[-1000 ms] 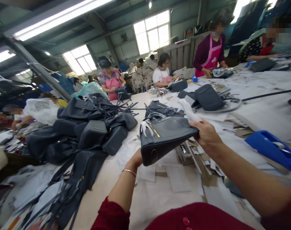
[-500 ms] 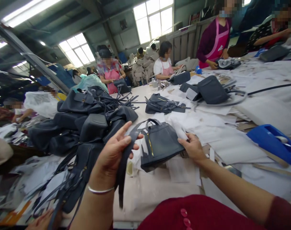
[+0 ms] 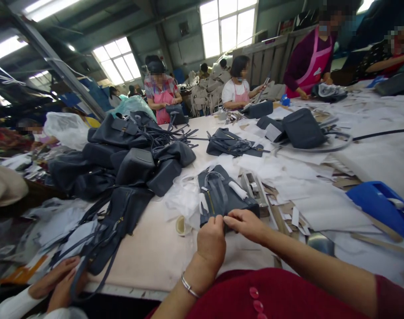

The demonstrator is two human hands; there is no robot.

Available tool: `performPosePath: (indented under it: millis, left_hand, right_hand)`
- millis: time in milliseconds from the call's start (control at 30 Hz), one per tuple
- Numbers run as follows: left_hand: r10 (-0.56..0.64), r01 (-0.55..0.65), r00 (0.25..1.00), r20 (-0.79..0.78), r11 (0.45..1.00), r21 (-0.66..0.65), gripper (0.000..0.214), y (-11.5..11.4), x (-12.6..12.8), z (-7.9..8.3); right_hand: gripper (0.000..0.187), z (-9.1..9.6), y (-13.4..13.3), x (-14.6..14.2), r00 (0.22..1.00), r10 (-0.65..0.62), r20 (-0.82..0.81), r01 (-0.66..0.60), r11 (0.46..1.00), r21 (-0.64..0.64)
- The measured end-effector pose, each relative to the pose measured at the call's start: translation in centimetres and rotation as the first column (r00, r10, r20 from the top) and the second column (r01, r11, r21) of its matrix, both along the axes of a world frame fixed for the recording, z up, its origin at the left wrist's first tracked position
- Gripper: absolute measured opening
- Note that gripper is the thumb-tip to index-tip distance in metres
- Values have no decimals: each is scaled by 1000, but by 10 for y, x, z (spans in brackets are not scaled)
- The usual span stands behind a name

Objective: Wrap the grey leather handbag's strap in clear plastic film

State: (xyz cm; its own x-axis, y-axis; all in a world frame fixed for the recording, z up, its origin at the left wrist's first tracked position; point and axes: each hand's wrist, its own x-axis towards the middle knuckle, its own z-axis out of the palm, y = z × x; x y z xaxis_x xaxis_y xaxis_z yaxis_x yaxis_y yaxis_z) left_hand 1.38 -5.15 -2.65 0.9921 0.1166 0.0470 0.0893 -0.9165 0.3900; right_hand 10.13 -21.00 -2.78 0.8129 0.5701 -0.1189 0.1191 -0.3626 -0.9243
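Observation:
A dark blue leather bag (image 3: 237, 205) with a gold zip lies before me on the table. Its strap (image 3: 223, 195) runs across the bag's front toward me. My left hand (image 3: 212, 241) is closed in a pinch at the near end of this strap, by the bag's lower edge. Right beside it, my right hand (image 3: 246, 225) pinches at the same spot, fingertips almost touching the left ones. The fingers hide the strap's tip. White paper (image 3: 238, 189) is wrapped round part of the bag's handle.
Dark bags (image 3: 135, 166) are heaped at the left. Another person's hands (image 3: 64, 277) are at a bag strap, lower left. A metal tool (image 3: 254, 188), a tape roll (image 3: 181, 226), paper scraps and a blue plastic holder (image 3: 381, 204) lie about. Co-workers stand across the table.
My left hand has moved right, bringing the strap over the bag's front. My right hand has left the paper at the bag's right side and come to the left hand.

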Motion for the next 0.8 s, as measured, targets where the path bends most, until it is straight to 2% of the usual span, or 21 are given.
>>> performPosePath:
  millis: [67, 133, 200, 267, 333, 367, 400, 433, 500, 533, 567, 600, 667, 700, 733, 767, 800]
  left_hand:
    - [-27, 36, 997, -67, 991, 130, 25, 0, -8, -1]
    - [-64, 76, 993, -95, 988, 131, 27, 2, -16, -2]
    - [-97, 101, 993, -66, 993, 61, 31, 6, -24, -2]
    - [-93, 93, 996, -15, 996, -3, 38, 11, -30, 2]
    - [-46, 49, 999, 29, 995, -86, 43, 17, -35, 9]
    - [-29, 33, 999, 20, 982, -184, 43, 20, -36, 14]
    - [-27, 16, 999, -27, 944, -330, 41, 23, -38, 20]
    - [-45, -14, 993, -105, 865, -502, 37, 26, -40, 25]
    - [-119, -135, 958, -261, 616, -776, 28, 30, -45, 34]
    - [-142, -205, 939, -313, 500, -842, 27, 31, -48, 37]
    - [-145, -257, 928, -342, 414, -873, 29, 31, -51, 39]
    - [-141, -282, 926, -351, 363, -888, 31, 30, -53, 39]
    - [-152, -285, 925, -349, 331, -900, 33, 28, -57, 37]
    - [-170, -277, 923, -344, 327, -904, 34, 27, -58, 35]
    - [-180, -263, 926, -333, 328, -907, 35, 27, -60, 31]
    - [-176, -245, 932, -316, 336, -910, 35, 28, -62, 28]
    - [-161, -230, 940, -300, 347, -909, 35, 29, -64, 24]
  right_hand:
    - [39, -3, 21, -10, 985, 35, -168, -28, 999, 44]
    - [38, -6, 33, -13, 938, -13, -346, 46, 995, 88]
    - [35, -5, 37, -8, 894, -49, -445, 121, 983, 135]
    - [34, 1, 36, 2, 871, -14, -491, 140, 965, 222]
    - [36, 8, 36, 13, 829, 57, -556, 178, 916, 358]
    - [38, 9, 35, 17, 799, 81, -596, 229, 876, 425]
    - [40, 10, 35, 20, 768, 91, -634, 297, 827, 478]
    - [42, 9, 35, 21, 740, 90, -667, 365, 779, 510]
    - [41, 5, 36, 14, 692, 121, -712, 430, 723, 541]
    - [39, 2, 36, 7, 671, 165, -723, 412, 727, 549]
    - [37, -1, 36, -3, 653, 227, -722, 355, 751, 557]
    - [37, -2, 37, -14, 643, 295, -707, 263, 782, 565]
    - [38, 0, 38, -31, 667, 391, -635, 50, 826, 561]
    - [38, 5, 38, -34, 705, 397, -588, -28, 844, 536]
    - [37, 11, 37, -32, 755, 364, -545, -50, 862, 505]
    - [37, 18, 36, -24, 810, 289, -511, -12, 878, 478]
    - [36, 26, 33, -12, 857, 174, -485, 82, 883, 463]
